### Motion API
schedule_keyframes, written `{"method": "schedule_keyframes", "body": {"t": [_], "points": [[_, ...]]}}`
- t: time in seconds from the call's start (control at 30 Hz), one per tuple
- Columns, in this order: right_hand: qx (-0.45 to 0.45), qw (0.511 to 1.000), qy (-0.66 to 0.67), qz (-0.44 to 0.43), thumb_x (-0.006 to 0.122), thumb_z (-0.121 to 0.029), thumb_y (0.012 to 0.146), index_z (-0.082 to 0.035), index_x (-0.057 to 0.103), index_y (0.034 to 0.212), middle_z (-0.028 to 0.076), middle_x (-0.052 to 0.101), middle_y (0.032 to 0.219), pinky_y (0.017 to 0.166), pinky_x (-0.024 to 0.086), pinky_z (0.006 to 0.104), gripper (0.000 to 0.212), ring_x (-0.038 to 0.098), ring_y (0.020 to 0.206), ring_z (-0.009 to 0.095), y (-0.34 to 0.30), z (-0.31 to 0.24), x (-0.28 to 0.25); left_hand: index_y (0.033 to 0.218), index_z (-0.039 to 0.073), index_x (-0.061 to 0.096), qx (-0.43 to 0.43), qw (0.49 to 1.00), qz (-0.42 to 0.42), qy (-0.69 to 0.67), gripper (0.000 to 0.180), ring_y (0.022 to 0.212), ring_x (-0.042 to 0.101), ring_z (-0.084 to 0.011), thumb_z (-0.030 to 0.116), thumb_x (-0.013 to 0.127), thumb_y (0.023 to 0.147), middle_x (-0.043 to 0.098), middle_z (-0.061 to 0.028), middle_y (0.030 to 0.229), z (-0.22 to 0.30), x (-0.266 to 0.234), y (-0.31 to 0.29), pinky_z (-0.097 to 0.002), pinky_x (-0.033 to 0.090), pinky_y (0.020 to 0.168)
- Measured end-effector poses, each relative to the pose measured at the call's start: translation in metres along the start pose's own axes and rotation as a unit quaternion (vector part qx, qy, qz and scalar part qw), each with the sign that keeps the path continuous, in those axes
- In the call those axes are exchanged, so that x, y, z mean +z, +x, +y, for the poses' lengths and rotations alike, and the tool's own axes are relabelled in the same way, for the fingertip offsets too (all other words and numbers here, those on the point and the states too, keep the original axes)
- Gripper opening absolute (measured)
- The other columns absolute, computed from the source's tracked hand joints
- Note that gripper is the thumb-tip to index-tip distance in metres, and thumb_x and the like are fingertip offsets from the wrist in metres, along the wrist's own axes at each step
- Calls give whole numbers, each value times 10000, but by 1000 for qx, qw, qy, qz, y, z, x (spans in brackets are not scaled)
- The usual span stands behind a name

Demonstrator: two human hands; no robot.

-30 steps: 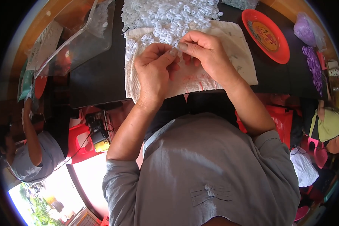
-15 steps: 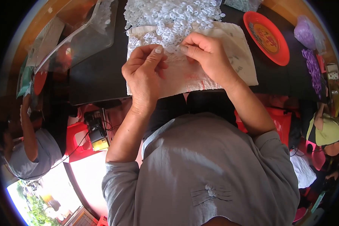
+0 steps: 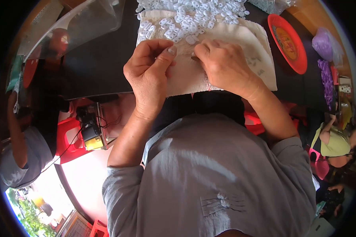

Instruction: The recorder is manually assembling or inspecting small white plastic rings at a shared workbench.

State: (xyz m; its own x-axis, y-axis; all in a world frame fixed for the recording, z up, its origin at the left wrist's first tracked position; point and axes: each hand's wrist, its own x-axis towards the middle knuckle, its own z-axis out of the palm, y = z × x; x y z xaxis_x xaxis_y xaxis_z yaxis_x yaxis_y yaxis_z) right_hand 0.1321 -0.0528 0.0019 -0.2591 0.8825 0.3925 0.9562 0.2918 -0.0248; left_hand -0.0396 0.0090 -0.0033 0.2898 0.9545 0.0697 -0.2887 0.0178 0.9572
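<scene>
Small, holed white oval pieces [image 3: 182,28] lay on coarse, wrinkled cloth [image 3: 188,77]; left hand [image 3: 148,73] and right hand [image 3: 227,67] curled, each grip's closure and contents impossible to tell.

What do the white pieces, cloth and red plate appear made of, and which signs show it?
White pieces: probably moulded plastic, slightly glossy; uniform shapes with holes. Cloth: woven fabric, perhaps cotton, matte; soft creases. Red plate: likely plastic, smooth; bright, even colour.
</scene>
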Motion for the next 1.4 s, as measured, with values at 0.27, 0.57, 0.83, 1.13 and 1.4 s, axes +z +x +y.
{"method": "schedule_keyframes", "body": {"t": [0.27,0.57,0.83,1.13,1.4], "points": [[-26,999,-24,-31,585,-51,737,-52,580,831,82,565,775,614,480,390,94,599,704,268,3,-3,-2,912,-16,656,31,999,-9,7,86,621,514,-30,-25,657,826,624,0,760,-2,1,0,-173,384,511],[18,994,78,-78,559,-76,815,-2,545,796,177,596,713,593,434,461,78,575,697,392,16,16,-10,917,-7,657,50,998,-13,26,98,631,493,-21,-31,652,821,614,15,757,-7,-3,-4,-171,391,556],[1,995,45,-85,555,-59,806,-7,527,788,184,580,705,601,430,481,61,571,706,407,18,13,-7,912,-17,649,59,996,-23,59,101,688,520,-35,-32,657,813,624,8,790,-7,-6,-4,-179,431,631],[-7,990,23,-136,552,-35,756,7,532,801,185,592,776,613,447,477,65,578,729,403,21,15,-10,933,-4,685,79,995,-32,46,122,591,535,-38,7,691,812,650,-13,739,-9,-7,1,-170,404,550],[17,987,-18,-158,547,-32,685,18,632,770,221,635,737,686,491,473,131,632,766,393,29,5,-16,899,-36,646,54,996,-47,60,106,703,565,-63,9,664,805,644,-25,776,-4,-7,1,-214,475,656]]}}
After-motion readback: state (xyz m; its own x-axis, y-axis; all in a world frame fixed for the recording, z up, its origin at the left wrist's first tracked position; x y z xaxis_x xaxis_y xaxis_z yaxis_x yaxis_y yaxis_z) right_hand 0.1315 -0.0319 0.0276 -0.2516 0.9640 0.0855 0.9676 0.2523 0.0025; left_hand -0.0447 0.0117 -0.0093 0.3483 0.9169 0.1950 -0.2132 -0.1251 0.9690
